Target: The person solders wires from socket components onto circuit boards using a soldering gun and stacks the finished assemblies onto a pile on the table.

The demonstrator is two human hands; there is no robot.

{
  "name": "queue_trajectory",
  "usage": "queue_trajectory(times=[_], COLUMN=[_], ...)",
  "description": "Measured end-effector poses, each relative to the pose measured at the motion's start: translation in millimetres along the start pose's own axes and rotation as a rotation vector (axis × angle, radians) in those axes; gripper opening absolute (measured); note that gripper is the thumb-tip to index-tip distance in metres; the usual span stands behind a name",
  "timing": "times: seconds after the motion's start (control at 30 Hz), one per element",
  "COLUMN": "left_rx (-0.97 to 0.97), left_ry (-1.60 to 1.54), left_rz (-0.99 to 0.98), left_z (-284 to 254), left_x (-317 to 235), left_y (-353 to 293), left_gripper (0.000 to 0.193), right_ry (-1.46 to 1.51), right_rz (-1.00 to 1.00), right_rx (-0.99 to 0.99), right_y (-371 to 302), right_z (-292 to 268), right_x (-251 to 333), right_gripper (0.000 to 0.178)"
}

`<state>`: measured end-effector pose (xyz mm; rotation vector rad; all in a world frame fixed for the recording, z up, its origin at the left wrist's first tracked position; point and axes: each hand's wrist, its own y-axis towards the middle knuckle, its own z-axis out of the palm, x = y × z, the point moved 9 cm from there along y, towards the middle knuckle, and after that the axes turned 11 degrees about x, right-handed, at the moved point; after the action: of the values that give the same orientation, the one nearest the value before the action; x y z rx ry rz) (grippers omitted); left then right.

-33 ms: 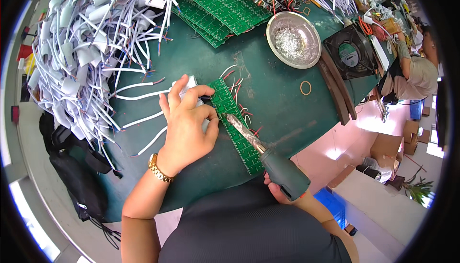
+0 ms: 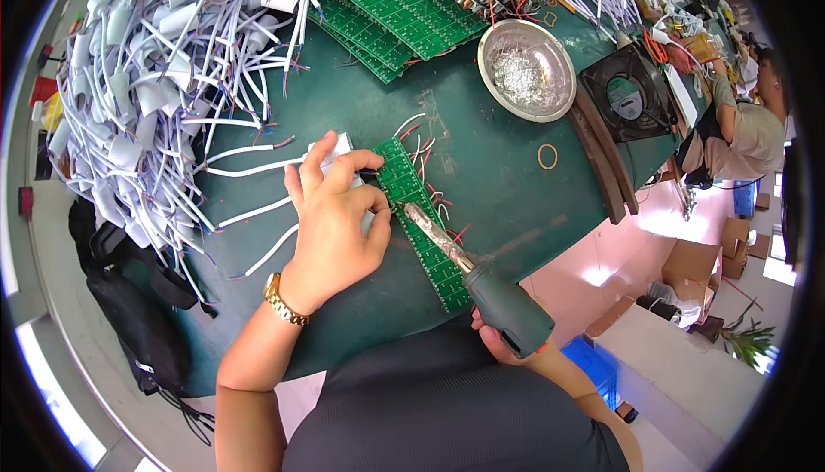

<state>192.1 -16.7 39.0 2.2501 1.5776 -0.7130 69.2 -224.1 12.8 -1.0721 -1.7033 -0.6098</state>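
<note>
A person's right hand (image 2: 498, 339) grips the dark green handle of a soldering iron (image 2: 481, 278), its tip resting on a long green circuit board strip (image 2: 421, 218) lying near the front edge of the green tabletop (image 2: 498, 171). The left hand (image 2: 335, 223), a gold watch (image 2: 284, 300) at the wrist, pinches a white piece (image 2: 344, 150) against the strip's far end. White wires (image 2: 155, 68) heap along the tabletop's left side. More green circuit boards (image 2: 395, 8) lie stacked at the far edge, beside a metal dish (image 2: 526, 70), a black fan (image 2: 627, 94) and a rubber band (image 2: 547, 156).
</note>
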Motion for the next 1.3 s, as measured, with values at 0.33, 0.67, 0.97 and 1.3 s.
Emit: queue_trajectory(times=[0.33, 0.67, 0.97, 1.3], left_rx=[-0.04, -0.059, -0.039, -0.026], left_ry=[-0.004, -0.006, -0.02, 0.003], left_rz=[-0.016, 0.01, 0.024, -0.004], left_z=[0.3, -0.4, 2.0, 4.4], left_x=[-1.2, -0.9, 1.6, 1.7], left_y=[-0.5, -2.3, -1.7, -4.3], left_gripper=[0.007, 0.006, 0.004, 0.007], right_ry=[0.041, 0.121, 0.586, 0.771], right_rz=[0.04, 0.022, -0.003, -0.06], right_rx=[0.062, -0.031, -0.246, -0.305], right_y=[-0.8, -5.3, -5.8, 36.5], right_z=[2.5, -7.8, -19.4, -19.4], right_x=[-2.3, 1.2, -18.0, 12.3], right_gripper=[0.025, 0.026, 0.047, 0.046])
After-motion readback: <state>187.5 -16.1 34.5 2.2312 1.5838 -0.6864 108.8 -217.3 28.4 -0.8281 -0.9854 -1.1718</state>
